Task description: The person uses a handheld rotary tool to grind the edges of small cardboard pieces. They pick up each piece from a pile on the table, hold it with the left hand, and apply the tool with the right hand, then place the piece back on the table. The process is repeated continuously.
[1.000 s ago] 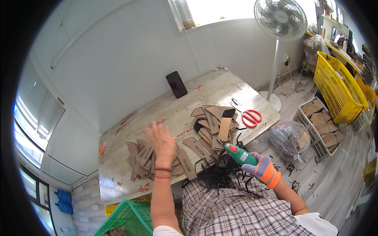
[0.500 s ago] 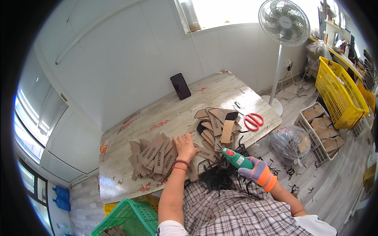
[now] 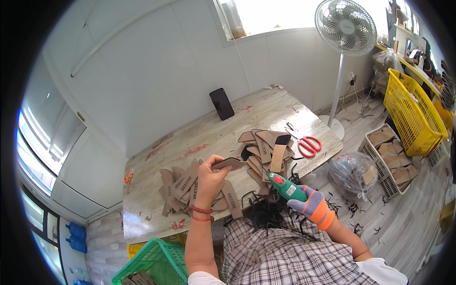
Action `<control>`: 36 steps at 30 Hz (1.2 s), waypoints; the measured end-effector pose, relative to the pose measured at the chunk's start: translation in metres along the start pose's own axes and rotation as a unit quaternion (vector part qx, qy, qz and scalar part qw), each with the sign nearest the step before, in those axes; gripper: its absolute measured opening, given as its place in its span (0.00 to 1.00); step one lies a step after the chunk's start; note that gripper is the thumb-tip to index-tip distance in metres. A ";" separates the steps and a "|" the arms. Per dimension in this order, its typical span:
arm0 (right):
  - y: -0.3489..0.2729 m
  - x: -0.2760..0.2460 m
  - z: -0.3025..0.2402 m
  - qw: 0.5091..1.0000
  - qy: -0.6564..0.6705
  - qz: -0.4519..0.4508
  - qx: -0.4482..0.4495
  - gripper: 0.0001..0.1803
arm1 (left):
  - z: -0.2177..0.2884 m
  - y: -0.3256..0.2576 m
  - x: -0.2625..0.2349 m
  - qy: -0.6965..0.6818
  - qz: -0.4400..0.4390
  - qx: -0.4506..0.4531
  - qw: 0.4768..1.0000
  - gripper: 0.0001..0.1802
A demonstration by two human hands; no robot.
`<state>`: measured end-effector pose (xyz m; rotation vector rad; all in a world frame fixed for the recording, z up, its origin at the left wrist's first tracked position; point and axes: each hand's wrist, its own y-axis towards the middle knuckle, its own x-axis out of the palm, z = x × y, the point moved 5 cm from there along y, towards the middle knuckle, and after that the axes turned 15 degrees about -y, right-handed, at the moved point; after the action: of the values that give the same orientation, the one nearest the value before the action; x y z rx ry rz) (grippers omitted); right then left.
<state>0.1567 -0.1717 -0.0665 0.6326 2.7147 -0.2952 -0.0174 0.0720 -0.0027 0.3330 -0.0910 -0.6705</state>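
Note:
My bare left hand [image 3: 209,178] is raised over the table, fingers pinched on a flat, curved brown piece [image 3: 232,163] with a dark edge. In my right hand [image 3: 312,207], gloved in grey and orange, is a green handheld power tool [image 3: 290,190] with a red button. Its thin tip points up and left, apart from the piece. Below my left hand lies a heap of similar brown pieces [image 3: 178,187] with dark print. A second heap [image 3: 259,145] lies beyond the tool. Black trimmed strips [image 3: 266,211] are bunched at the table edge against my lap.
Red-handled scissors [image 3: 309,146] lie on the table [image 3: 190,140], and a black phone [image 3: 222,104] leans on the wall. A green basket [image 3: 154,261] stands below left. To the right are a white fan [image 3: 346,28], a filled plastic bag [image 3: 352,175] and a yellow crate [image 3: 413,114].
My left hand has lifted from the table heap and now holds up one brown piece near the tool. The right hand with the tool has hardly moved.

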 end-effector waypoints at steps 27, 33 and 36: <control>-0.011 -0.007 -0.004 0.999 0.029 0.027 -0.004 0.29 | -0.039 -0.045 0.087 -0.325 0.184 -0.022 0.928 0.03; -0.010 -0.010 -0.010 0.998 0.059 0.011 0.019 0.29 | -0.047 -0.051 0.090 -0.296 0.147 -0.041 0.943 0.02; -0.008 -0.012 -0.006 1.000 0.016 0.015 0.002 0.29 | -0.043 -0.050 0.090 -0.275 0.129 -0.039 0.952 0.03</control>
<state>0.1617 -0.1820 -0.0550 0.6856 2.7324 -0.2863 0.0309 -0.0093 -0.0617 0.0464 -0.6286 -0.4892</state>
